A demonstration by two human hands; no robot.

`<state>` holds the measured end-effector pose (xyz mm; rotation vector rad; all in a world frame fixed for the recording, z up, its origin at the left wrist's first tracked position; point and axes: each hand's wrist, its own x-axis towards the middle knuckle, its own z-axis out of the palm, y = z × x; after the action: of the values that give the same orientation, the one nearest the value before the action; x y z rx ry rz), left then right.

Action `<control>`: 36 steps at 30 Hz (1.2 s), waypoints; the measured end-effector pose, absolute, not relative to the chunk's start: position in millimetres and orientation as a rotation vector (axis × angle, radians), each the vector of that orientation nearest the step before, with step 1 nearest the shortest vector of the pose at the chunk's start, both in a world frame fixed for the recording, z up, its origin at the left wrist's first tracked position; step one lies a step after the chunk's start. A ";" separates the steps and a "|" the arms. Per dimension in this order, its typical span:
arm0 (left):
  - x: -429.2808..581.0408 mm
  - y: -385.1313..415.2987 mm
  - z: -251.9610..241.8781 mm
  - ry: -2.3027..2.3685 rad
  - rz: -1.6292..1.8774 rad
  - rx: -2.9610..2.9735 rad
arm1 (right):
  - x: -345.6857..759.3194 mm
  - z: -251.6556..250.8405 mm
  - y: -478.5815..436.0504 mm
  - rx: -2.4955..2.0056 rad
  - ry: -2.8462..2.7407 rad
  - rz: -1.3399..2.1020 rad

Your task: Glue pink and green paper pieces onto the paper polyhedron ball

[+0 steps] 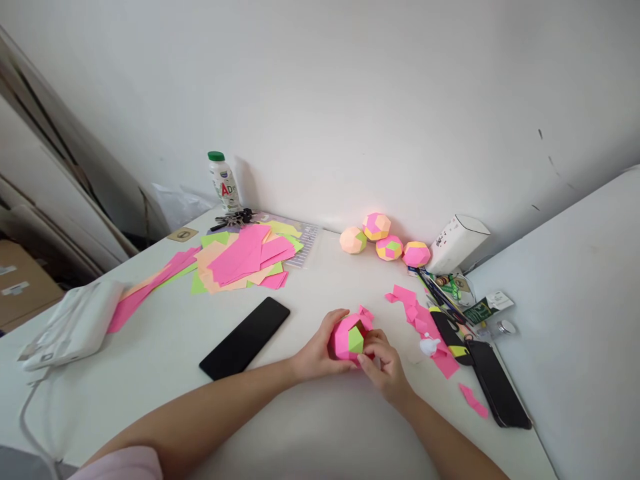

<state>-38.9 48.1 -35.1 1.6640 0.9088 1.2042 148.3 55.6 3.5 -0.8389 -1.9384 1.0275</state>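
Note:
A pink folded-paper ball with a green face is held up between both hands, just above the white table. My left hand cups it from the left, thumb below and fingers over the top. My right hand grips its right side, thumb and fingertips bent against the paper near the green face. One side of the ball has a dark gap, and a loose pink flap sticks out at its top right. Pink folded pieces lie to the right of my right hand.
Several finished paper balls stand by the wall. Coloured paper sheets lie at back left, near keys and a bottle. A black phone lies left; a second phone, a cutter and a white power strip flank the sides.

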 end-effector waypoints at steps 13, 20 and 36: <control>-38.0 43.5 -38.1 0.906 1.175 1.987 | 151.5 -2.8 47.1 -1.000 -1.743 1.130; -40.1 45.4 -38.2 0.843 1.235 1.943 | 151.2 -2.7 47.8 -0.959 -1.753 1.147; -44.1 48.0 -25.5 0.858 1.206 1.337 | 152.2 -7.1 48.7 -0.842 -1.796 1.236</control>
<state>-44.1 48.0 -25.5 1.3373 0.8576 1.2060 152.2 48.7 -7.1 -0.8417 -1.7960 1.2363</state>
